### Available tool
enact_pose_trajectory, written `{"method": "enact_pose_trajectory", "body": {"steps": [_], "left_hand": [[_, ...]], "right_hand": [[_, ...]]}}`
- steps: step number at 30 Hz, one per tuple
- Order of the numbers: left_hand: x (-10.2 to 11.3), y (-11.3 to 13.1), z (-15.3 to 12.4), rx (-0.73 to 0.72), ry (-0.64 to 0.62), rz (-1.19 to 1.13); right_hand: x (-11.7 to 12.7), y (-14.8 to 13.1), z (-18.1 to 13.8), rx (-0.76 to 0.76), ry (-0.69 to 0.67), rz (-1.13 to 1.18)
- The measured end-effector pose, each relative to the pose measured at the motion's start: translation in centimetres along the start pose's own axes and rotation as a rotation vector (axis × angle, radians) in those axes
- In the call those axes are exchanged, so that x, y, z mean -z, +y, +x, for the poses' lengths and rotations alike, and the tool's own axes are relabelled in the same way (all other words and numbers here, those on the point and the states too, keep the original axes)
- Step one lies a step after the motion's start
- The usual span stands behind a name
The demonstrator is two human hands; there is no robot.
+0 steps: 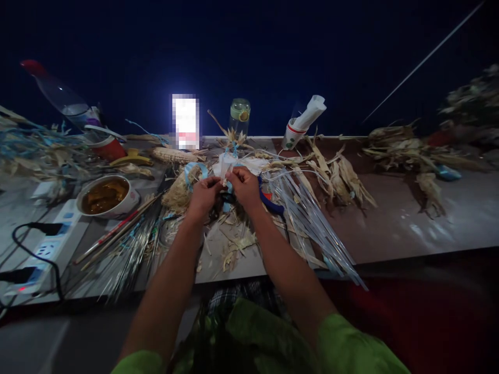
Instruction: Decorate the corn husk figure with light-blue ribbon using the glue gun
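My left hand (pixel 206 195) and my right hand (pixel 246 189) meet over the middle of the table, fingertips pinched together. Between them is a small pale, translucent piece (pixel 226 165), flaring upward from the fingers; its exact kind is unclear. Just left of my left hand sits a bundle of tan fibre (pixel 178 191) beside a roll of light-blue tape (pixel 195 174). A blue-handled tool (pixel 272 205) lies against the right side of my right hand. Behind the hands, dried husk leaves (pixel 234 139) are tied with blue string.
Clear thin rods (pixel 312 223) lie at right, thin wires (pixel 134 254) at left. A bowl of brown liquid (pixel 105 196) and a power strip (pixel 50 246) stand left. At the back are a lit screen (pixel 185 122), a bottle (pixel 239 117), a paper cup (pixel 293 136) and corn husks (pixel 345 176).
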State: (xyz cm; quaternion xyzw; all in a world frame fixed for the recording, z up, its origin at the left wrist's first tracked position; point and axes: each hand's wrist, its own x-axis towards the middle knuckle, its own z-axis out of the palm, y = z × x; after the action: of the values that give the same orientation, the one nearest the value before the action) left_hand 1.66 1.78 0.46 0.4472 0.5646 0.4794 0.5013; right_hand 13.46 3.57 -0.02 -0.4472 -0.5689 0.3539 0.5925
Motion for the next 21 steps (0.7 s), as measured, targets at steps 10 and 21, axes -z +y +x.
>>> {"method": "enact_pose_trajectory", "body": {"steps": [10, 21], "left_hand": [[-0.16, 0.54, -0.83, -0.033, -0.062, 0.046], [-0.30, 0.11, -0.65, -0.116, -0.009, 0.105]], "right_hand": [[0.12, 0.13, -0.15, 0.072, 0.059, -0.180], [-0.06, 0.22, -0.22, -0.055, 0.036, -0.034]]}}
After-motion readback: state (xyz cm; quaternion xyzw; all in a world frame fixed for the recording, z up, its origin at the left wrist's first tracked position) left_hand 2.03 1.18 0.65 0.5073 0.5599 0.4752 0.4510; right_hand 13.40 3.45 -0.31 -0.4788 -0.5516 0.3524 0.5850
